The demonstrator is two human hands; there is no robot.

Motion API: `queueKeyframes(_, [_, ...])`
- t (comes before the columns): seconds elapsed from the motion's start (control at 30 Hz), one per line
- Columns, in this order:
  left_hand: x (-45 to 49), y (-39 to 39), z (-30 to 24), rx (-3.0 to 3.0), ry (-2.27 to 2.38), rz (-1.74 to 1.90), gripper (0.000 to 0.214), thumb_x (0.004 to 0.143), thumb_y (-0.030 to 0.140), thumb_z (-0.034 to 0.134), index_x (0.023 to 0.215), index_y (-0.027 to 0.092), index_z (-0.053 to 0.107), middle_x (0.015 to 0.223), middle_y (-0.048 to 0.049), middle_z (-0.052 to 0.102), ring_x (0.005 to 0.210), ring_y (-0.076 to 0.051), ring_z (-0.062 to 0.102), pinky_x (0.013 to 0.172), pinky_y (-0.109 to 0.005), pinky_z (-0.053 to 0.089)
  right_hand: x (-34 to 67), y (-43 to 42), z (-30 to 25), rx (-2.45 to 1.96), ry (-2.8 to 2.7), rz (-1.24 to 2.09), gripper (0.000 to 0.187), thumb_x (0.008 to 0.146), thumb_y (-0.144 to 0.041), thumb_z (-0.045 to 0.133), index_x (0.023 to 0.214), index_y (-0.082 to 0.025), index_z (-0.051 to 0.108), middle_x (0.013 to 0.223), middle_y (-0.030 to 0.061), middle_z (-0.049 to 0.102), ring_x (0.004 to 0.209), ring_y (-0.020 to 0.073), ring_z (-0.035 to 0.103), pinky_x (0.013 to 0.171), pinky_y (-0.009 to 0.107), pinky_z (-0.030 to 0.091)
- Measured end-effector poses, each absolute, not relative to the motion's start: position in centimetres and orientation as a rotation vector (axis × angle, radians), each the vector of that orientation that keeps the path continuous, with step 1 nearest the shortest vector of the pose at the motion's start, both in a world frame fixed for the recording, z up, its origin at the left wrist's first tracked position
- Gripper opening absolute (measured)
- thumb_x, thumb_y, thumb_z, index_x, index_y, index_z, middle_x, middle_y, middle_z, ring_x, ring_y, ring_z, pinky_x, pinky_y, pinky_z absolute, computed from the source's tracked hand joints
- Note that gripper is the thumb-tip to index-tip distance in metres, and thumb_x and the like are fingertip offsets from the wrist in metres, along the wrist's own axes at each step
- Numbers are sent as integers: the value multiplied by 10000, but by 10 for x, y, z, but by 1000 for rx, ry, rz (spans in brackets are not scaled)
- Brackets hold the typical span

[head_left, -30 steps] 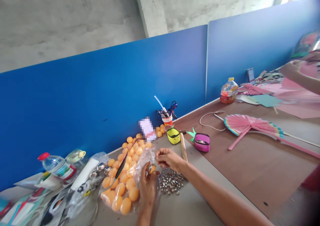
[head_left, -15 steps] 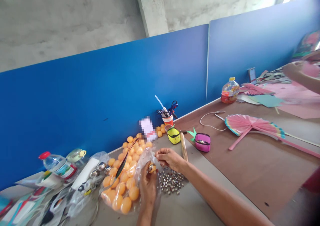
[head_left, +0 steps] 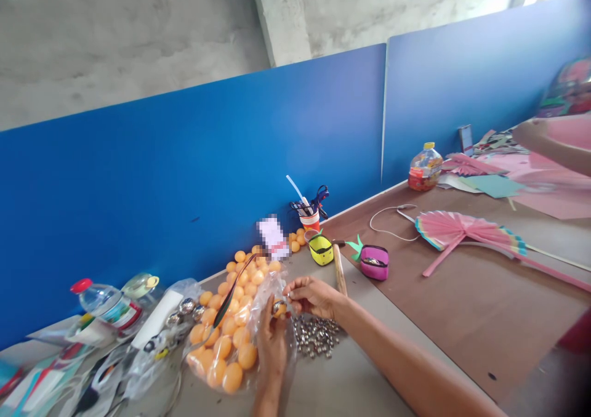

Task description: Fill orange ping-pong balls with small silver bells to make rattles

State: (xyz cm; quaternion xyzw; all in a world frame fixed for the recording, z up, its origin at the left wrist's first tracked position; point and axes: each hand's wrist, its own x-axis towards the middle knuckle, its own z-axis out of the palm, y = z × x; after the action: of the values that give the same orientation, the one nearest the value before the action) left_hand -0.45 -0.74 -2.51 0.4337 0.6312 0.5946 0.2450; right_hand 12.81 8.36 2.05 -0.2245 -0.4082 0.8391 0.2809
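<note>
Orange and silver, a ball [head_left: 279,309] is grasped in the left hand [head_left: 272,337]; just beside it, the right hand [head_left: 314,296] is pinched, contents unclear, with metal beads [head_left: 318,338] spread below

Glare upper right pales the blue partition [head_left: 462,84]; edges seem blurred.

Well right of the hands [head_left: 314,296] lies a pink fan [head_left: 446,227], a yellow-capped bottle [head_left: 425,169] beyond it; left of them, a red-capped bottle [head_left: 111,306] leans.
</note>
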Motion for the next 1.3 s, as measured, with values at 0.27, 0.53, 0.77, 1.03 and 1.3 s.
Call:
queueKeyframes(0.27, [-1,-10,-21,1400,1909,1516,463,830,393,506,1233,183,591,1307,-137,588,1258,-291,489,1073,-460,357,120,80,12,-784,-1361,1988,93,621,-117,573,704,-146,602,479,-70,520,400,53,406,435,192,272])
queueKeyframes(0.53, [-1,-11,-20,1440,1973,1421,506,852,344,459,1319,154,502,1380,-142,524,1323,-261,420,1092,-422,344,113,78,3,-805,-1471,1895,102,643,-100,539,713,-159,584,429,-84,464,415,69,395,456,202,263])
queueKeyframes(0.77, [-2,-10,-24,1462,1979,1437,515,842,347,487,1316,147,503,1342,-156,555,1262,-276,490,1060,-435,386,114,76,4,-839,-1466,1897,139,614,-75,512,695,-145,601,441,-77,462,417,65,369,442,204,243])
queueKeyframes(1.03, [-5,-10,-31,1522,1992,1477,499,845,377,491,1292,160,532,1314,-152,580,1234,-280,515,1053,-431,396,115,75,8,-838,-1373,2008,66,633,-112,560,686,-148,578,487,-58,542,431,71,463,477,202,346])
queueKeyframes(1.3, [-4,-11,-31,1566,2013,1446,487,851,341,473,1294,147,526,1337,-152,561,1286,-276,464,1059,-438,393,118,75,12,-912,-1386,2063,62,651,-95,562,675,-149,581,466,-59,539,423,79,476,476,203,380])
